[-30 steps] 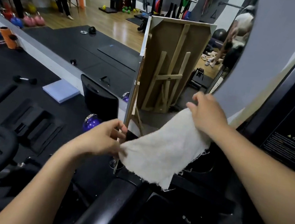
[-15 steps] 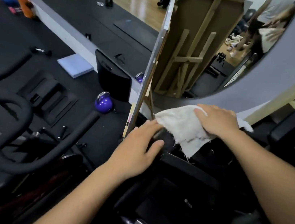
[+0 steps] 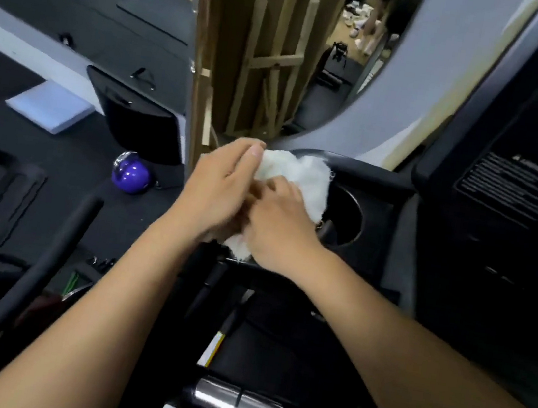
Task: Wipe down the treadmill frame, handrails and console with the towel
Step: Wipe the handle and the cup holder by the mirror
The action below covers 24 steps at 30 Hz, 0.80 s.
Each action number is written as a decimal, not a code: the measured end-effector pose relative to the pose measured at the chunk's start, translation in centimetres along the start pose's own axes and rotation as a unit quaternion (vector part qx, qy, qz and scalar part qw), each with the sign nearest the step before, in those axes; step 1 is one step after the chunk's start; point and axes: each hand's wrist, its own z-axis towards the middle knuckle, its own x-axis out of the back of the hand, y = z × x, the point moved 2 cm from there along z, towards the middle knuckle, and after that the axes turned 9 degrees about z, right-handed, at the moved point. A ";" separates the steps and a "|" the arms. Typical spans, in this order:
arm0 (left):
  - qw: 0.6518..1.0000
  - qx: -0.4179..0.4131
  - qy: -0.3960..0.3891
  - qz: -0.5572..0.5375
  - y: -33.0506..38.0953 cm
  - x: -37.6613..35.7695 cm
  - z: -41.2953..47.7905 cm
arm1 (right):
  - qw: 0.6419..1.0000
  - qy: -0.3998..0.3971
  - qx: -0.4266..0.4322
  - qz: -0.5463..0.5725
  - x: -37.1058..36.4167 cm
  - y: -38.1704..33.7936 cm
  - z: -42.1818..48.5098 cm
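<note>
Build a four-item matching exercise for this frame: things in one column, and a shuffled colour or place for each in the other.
Things:
1. towel
2. kettlebell
3. cup holder
4. warning label

Descriptions:
a. round black recess just right of the cloth
b. white, bunched, gripped by the left hand and right hand
c. on the dark console at far right
d. purple, on the black floor mat at left

Pairs: 1-b, 2-d, 3-a, 4-c
</note>
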 end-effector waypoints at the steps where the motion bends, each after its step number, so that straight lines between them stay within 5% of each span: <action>1: 1.000 -0.001 -0.019 -0.003 0.3 -0.3 0.8 | 1.000 0.002 0.008 0.009 -0.1 -0.3 -0.7; 7: 0.983 -0.047 -0.170 0.042 2.3 -3.8 3.8 | 0.991 0.056 0.077 0.095 1.3 0.5 -8.4; 15: 0.888 -0.148 -0.233 0.366 1.0 -8.4 1.4 | 0.990 0.088 -0.106 -0.022 5.4 8.2 -13.3; 20: 0.878 -0.153 -0.283 0.355 1.9 -7.7 -0.4 | 0.985 0.047 -0.166 0.008 2.6 7.5 -9.1; 24: 0.901 -0.133 -0.284 0.301 2.0 -7.2 -1.6 | 0.983 0.126 -0.083 0.106 3.3 6.5 -12.5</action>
